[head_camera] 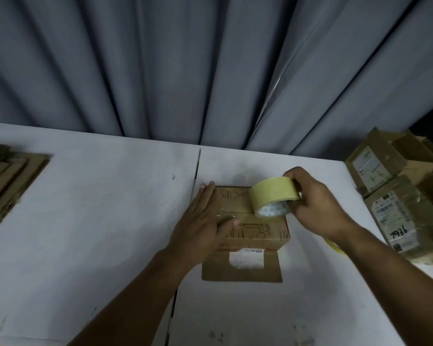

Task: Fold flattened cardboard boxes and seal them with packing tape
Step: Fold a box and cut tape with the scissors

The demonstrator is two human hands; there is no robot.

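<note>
Head view: a small cardboard box [256, 229] sits at the middle of the white desk [98, 208], its top flaps folded down so that nothing inside shows. The top carries dark and red line drawings and blocky letters too blurred to read. A flap at its near side lies flat on the desk with a white label patch [245, 260] whose print is illegible. The left hand [200, 221] lies flat on the box's left part, grip open, fingers straight and pressing the flaps. The right hand [315, 203] has its grip closed round a roll of yellowish packing tape [273, 196], held on edge on the box's far right corner. At the right edge a pile of taped boxes [410, 176] bears printed shipping labels; one label [398, 232] has handwritten digits, seemingly 7936 upside down. Flattened cardboard [5, 181] is stacked at the left.
</note>
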